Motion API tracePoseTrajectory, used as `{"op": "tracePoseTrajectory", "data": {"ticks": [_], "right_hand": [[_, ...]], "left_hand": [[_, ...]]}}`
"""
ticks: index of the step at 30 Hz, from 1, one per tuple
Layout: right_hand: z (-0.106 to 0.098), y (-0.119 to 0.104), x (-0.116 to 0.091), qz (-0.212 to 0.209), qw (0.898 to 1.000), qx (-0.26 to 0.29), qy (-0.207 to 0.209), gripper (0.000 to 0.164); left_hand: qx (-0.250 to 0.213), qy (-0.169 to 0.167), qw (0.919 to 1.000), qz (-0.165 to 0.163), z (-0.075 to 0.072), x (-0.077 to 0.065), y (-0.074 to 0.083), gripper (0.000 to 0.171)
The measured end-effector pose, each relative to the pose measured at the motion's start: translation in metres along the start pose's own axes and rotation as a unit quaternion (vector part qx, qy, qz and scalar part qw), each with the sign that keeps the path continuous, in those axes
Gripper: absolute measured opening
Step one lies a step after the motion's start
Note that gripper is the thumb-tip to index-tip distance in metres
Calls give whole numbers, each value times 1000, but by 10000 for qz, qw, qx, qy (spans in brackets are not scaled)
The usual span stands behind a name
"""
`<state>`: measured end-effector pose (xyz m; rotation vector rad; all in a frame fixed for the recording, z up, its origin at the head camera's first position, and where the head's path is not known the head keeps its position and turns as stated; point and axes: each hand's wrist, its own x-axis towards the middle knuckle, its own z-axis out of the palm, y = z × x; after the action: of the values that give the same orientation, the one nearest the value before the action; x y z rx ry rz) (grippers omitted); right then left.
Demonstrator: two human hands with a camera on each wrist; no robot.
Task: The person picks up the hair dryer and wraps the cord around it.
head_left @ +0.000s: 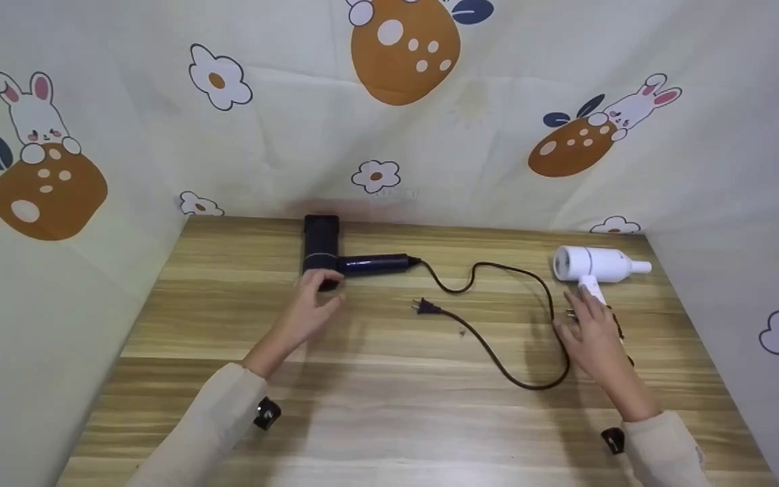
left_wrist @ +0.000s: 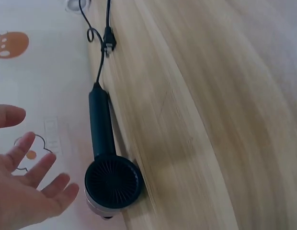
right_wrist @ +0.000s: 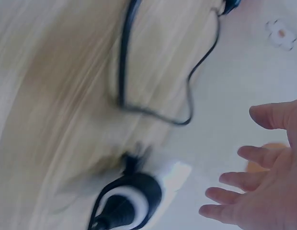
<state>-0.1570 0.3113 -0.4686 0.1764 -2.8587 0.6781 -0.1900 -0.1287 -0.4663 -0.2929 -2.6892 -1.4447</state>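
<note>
A dark hair dryer (head_left: 372,264) lies near the back edge of the table, its handle pointing right. Its round vented end (left_wrist: 114,182) faces up in the left wrist view. Nearest to that dryer is my left hand (head_left: 305,311), fingers spread and slightly bent, holding nothing. At the back right lies a white hair dryer (head_left: 599,264) with a narrow nozzle. Above its handle hovers my right hand (head_left: 594,335), fingers apart and empty, hiding part of the handle and its dark cord. The right wrist view shows the white dryer's plug (right_wrist: 131,160) beside the handle's end.
The dark dryer's cord (head_left: 487,345) curves across the middle of the wooden table (head_left: 389,433) and ends in a two-pin plug (head_left: 426,307). A pale cloth (head_left: 295,135) printed with rabbits, fruit and flowers surrounds the back and sides.
</note>
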Motion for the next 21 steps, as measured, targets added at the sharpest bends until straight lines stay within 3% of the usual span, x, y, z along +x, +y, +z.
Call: {"op": "tracePoseTrajectory", "data": {"ticks": [4, 10, 14, 21], "right_hand": [[1, -21, -9, -255, 9996, -50, -79, 52], [3, -45, -24, -763, 9970, -80, -27, 52], [5, -55, -33, -933, 9953, -69, -238, 53], [5, -59, -40, -942, 9939, 3, -565, 51]], "left_hand": [[569, 357, 9969, -400, -1, 16, -7, 52], [1018, 275, 9846, -1396, 2, 40, -23, 81], [1230, 42, 9802, -1553, 8, 49, -33, 78], [1653, -289, 9751, -1450, 18, 55, -39, 57]]}}
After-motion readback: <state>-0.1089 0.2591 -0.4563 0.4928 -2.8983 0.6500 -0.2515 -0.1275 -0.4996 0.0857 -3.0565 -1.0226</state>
